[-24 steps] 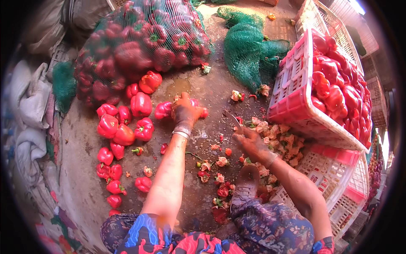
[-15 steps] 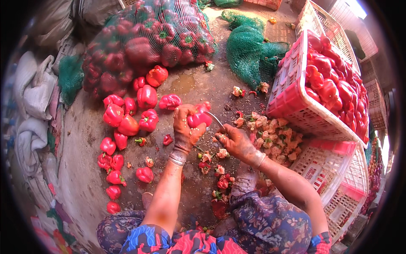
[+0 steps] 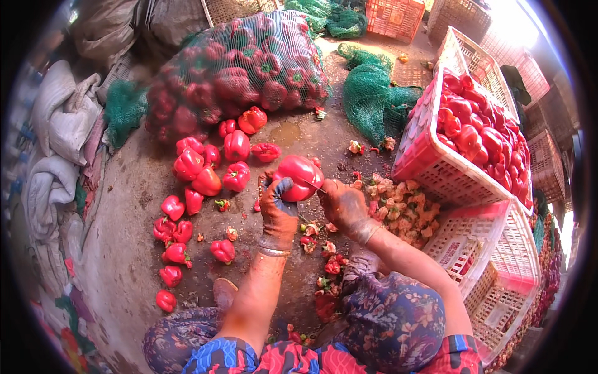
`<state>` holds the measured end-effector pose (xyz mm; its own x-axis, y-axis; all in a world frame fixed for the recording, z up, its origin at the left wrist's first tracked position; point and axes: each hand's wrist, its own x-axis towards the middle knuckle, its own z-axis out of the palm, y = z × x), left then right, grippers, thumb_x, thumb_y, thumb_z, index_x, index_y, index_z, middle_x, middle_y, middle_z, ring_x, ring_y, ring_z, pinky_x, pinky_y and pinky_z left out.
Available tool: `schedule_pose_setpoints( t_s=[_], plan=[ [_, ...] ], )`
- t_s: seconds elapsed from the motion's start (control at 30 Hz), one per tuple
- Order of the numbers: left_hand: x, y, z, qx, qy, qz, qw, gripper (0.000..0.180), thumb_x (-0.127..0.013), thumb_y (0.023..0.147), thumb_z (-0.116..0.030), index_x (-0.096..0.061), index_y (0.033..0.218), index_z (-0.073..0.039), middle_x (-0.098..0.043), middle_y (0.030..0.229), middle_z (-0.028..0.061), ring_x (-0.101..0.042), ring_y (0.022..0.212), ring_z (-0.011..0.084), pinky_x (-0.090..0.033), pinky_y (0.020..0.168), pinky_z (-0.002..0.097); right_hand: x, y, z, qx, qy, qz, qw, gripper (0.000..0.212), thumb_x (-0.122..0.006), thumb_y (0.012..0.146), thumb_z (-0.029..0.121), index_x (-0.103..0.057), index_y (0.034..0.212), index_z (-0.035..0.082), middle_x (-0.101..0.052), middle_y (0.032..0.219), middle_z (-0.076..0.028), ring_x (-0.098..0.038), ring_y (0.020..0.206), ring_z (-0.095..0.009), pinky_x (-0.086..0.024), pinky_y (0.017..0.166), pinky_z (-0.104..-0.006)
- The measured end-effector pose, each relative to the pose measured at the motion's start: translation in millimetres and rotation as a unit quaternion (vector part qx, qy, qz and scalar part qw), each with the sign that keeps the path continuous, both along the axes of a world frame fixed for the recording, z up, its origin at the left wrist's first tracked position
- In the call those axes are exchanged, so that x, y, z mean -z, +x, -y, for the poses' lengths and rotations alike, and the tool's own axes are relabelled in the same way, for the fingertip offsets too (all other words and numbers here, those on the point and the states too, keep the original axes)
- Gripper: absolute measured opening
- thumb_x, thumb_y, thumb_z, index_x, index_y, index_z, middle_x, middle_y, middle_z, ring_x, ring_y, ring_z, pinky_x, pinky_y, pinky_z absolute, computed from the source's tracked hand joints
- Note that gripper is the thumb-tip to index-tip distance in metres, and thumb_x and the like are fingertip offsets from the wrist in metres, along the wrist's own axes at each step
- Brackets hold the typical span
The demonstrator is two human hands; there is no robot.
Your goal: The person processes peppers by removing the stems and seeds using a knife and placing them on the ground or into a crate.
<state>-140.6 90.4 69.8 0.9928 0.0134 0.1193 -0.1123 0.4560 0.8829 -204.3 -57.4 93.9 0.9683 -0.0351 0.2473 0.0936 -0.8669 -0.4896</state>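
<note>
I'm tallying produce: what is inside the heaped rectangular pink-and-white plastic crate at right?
The crate shows glossy red bell peppers heaped at its opening. Anything beneath that outer layer is covered and cannot be seen.

the stained floor (image 3: 128, 240) bears red peppers (image 3: 237, 146), scraps (image 3: 405, 212), green netting (image 3: 366, 96), a mesh sack (image 3: 249, 78)

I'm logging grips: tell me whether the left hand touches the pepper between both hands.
Touching. The head view shows the left hand, its thumb laid against the lower left of the red pepper.
</note>
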Motion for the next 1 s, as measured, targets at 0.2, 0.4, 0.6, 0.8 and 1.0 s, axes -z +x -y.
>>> schedule_pose_setpoints(
  t_s=[0.2, 0.4, 0.6, 0.8, 1.0],
  plan=[
    [-14.7, -3.2, -9.6, 0.152, -0.298, -0.243, 0.91, 0.02, -0.061, 0.086, -0.018, -0.065, 0.103, -0.01, -0.065, 0.109, 0.0065, -0.063, 0.106, 0.0239, -0.051, 0.096, 0.0429, -1.8, 22.3, 20.0, -0.09, -0.021, 0.066, 0.994, 0.025, -0.064, 0.082, 0.015, -0.056, 0.105, 0.012, -0.062, 0.086, -0.01, -0.066, 0.078, -0.033, -0.051, 0.063, -0.0454],
    [-30.0, 6.5, -25.8, 0.147, -0.342, -0.233, 0.898, 0.027, -0.056, 0.086, -0.015, -0.063, 0.112, -0.01, -0.062, 0.116, 0.0074, -0.061, 0.11, 0.0253, -0.051, 0.095, 0.0493, -3.8, 9.4, 31.8, -0.033, 0.014, 0.043, 0.998, 0.024, -0.071, 0.077, 0.01, -0.068, 0.1, 0.013, -0.069, 0.084, -0.011, -0.068, 0.079, -0.035, -0.055, 0.068, -0.0395],
    [-17.6, 12.4, -36.7, 0.073, -0.009, -0.016, 0.997, 0.025, -0.061, 0.088, -0.008, -0.059, 0.112, -0.004, -0.055, 0.114, 0.0046, -0.057, 0.106, 0.0175, -0.047, 0.098, 0.034, -65.8, 27.3, -11.0, -0.053, 0.408, -0.13, 0.902, 0.071, -0.082, 0.079, 0.036, -0.052, 0.138, 0.009, -0.066, 0.117, -0.014, -0.064, 0.101, -0.016, -0.053, 0.089, -0.0333],
    [-28.7, -0.1, -32.8, 0.123, 0.033, -0.02, 0.992, 0.01, -0.065, 0.086, -0.004, -0.061, 0.095, -0.002, -0.055, 0.1, 0.0035, -0.055, 0.092, 0.0103, -0.049, 0.083, 0.0263, -79.2, 31.9, 3.8, -0.049, 0.468, -0.279, 0.837, 0.062, -0.078, 0.077, 0.028, -0.057, 0.131, 0.006, -0.068, 0.096, -0.005, -0.065, 0.081, -0.012, -0.053, 0.07, -0.0273],
    [-2.4, 6.4, -37.9, 0.199, -0.195, -0.121, 0.953, 0.009, -0.065, 0.086, -0.006, -0.063, 0.093, -0.001, -0.059, 0.105, 0.0071, -0.059, 0.1, 0.0191, -0.051, 0.09, 0.0313, -78.2, 26.2, 10.8, -0.04, 0.527, -0.291, 0.798, 0.053, -0.074, 0.076, 0.022, -0.061, 0.125, 0.007, -0.065, 0.084, -0.003, -0.057, 0.059, -0.008, -0.041, 0.046, -0.0217]
  ],
)
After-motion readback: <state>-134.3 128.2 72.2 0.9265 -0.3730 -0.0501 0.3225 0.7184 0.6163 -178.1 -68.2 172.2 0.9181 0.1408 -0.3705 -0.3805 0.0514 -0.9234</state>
